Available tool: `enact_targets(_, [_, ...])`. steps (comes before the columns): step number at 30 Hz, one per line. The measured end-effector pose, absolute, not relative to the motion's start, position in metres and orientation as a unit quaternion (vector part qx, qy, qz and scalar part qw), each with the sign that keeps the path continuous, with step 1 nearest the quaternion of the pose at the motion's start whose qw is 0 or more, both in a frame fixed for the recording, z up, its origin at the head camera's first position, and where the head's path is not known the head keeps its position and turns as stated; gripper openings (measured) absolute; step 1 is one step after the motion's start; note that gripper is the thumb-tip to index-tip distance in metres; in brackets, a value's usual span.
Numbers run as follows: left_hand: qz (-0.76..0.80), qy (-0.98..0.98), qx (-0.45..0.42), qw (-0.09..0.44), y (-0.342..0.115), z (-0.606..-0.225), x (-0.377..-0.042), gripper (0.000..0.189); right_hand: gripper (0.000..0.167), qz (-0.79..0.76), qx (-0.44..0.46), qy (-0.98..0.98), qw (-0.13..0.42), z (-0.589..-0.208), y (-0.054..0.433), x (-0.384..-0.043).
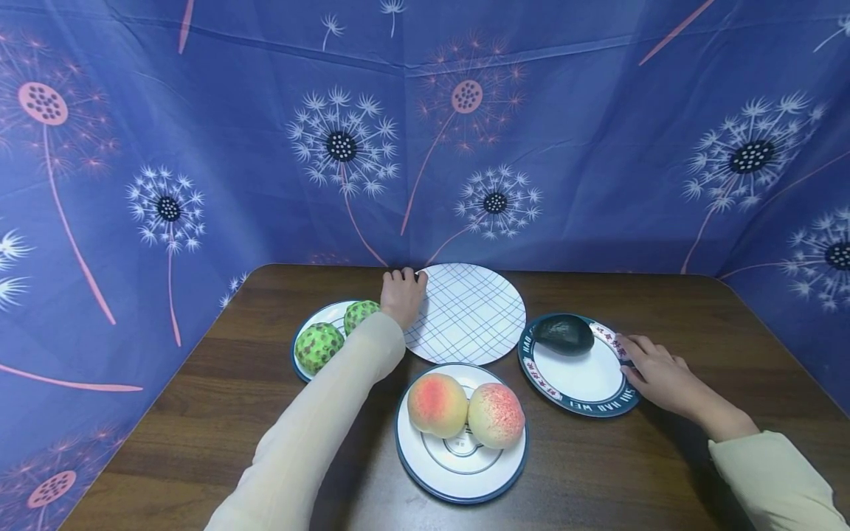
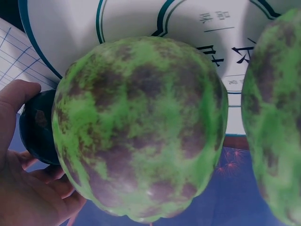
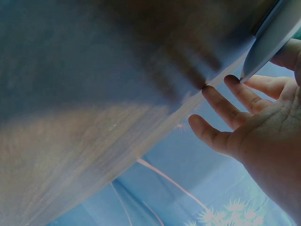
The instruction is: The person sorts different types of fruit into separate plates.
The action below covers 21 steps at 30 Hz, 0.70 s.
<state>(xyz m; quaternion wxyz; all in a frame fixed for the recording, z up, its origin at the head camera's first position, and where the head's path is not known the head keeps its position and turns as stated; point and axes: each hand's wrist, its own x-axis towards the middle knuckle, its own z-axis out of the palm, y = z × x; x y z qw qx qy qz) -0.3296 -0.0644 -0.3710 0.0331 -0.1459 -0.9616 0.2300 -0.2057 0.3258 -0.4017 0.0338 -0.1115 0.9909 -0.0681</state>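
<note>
My left hand [image 1: 403, 296] is at the left edge of a checked white plate [image 1: 468, 313]. In the left wrist view, its thumb and fingers grip a dark avocado [image 2: 40, 127], partly hidden behind a lumpy green fruit with brown patches [image 2: 141, 127]. From the head, the back of the hand hides this avocado. On the right, my right hand [image 1: 660, 375] rests its thumb and index finger at the rim of a dark-green-rimmed plate [image 1: 591, 380]. Another avocado [image 1: 563, 334] lies toward that plate's back. The right wrist view shows the hand's other fingers [image 3: 218, 106] loosely extended beside the plate's edge.
A front plate [image 1: 458, 483] bears two peaches [image 1: 437, 405]. Two patchy green fruits [image 1: 319, 347] lie on the left plate [image 1: 300, 332], partly under my left sleeve [image 1: 332, 405]. A dandelion-patterned blue cloth [image 1: 564, 147] hangs behind the brown wooden table [image 1: 192, 435].
</note>
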Motion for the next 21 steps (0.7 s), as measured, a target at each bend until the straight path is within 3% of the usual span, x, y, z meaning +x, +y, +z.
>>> enact_targets(8, [0.226,-0.962,-0.149,0.037,-0.0648,-0.3722,-0.3306,0.043,0.063,-0.066,-0.106,0.992,0.036,-0.4006,0.3236,-0.2056])
enact_targets(21, [0.223,-0.958,-0.159,0.079,-0.0665,-0.3679,-0.3298,0.06,0.063,-0.061,-0.104,0.992,0.04,-0.4001,0.3246,-0.2057])
